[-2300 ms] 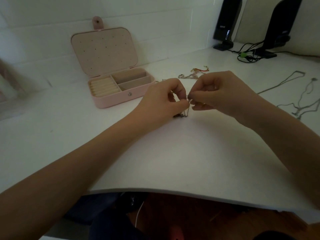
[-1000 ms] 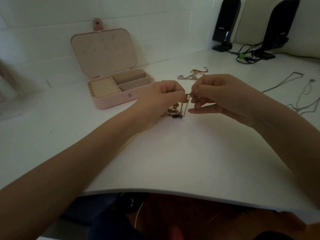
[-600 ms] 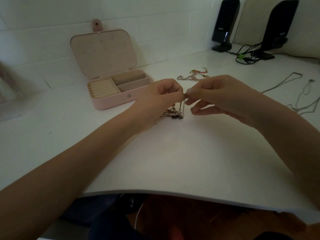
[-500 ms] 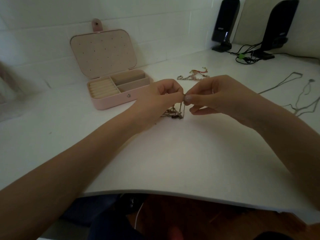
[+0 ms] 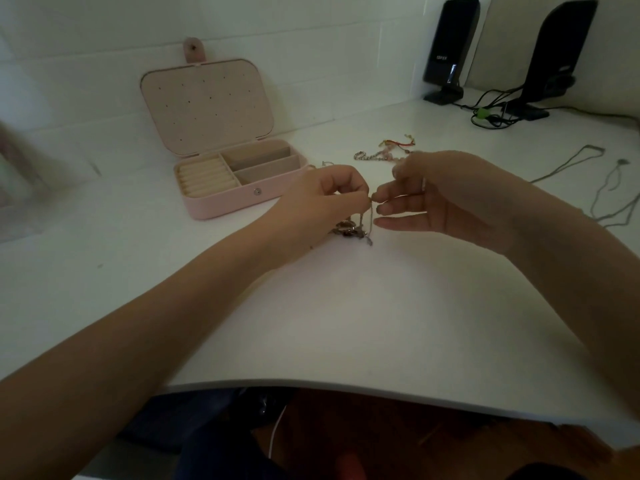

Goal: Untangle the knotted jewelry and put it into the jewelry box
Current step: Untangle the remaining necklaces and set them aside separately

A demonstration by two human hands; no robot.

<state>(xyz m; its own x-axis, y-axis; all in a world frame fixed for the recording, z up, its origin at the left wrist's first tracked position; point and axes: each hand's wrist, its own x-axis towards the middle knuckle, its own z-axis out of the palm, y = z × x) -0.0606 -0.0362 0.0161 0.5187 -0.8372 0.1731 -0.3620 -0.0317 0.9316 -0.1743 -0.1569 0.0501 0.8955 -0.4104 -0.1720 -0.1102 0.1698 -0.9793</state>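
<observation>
The knotted chain (image 5: 367, 216) is being held up just off the white desk (image 5: 346, 323), right in the middle. The left hand (image 5: 325, 199) is curled tight with the chain pinched between thumb and fingertip at the top. The right hand (image 5: 436, 195) is brought in right against it, its fingertips meeting the left ones at the same spot on the chain; its lower fingers are stretched out loosely, and whether the chain is really being pinched on that side can't be told. From the pinch point, the chain hangs down to a tangled clump with a small charm (image 5: 348, 228) that rests on the desk under the left hand.

The pink jewelry box (image 5: 242, 199) is parked to the left and further back, lid propped open, ring rolls on its left side and 2 compartments on the right. Another tangle, a silver bracelet with a red cord piece (image 5: 384, 152), is seen lying behind the hands. Thin necklaces (image 5: 609, 188) are spread out far right. 2 black speakers (image 5: 450, 50) with cables are stood at the back right corner.
</observation>
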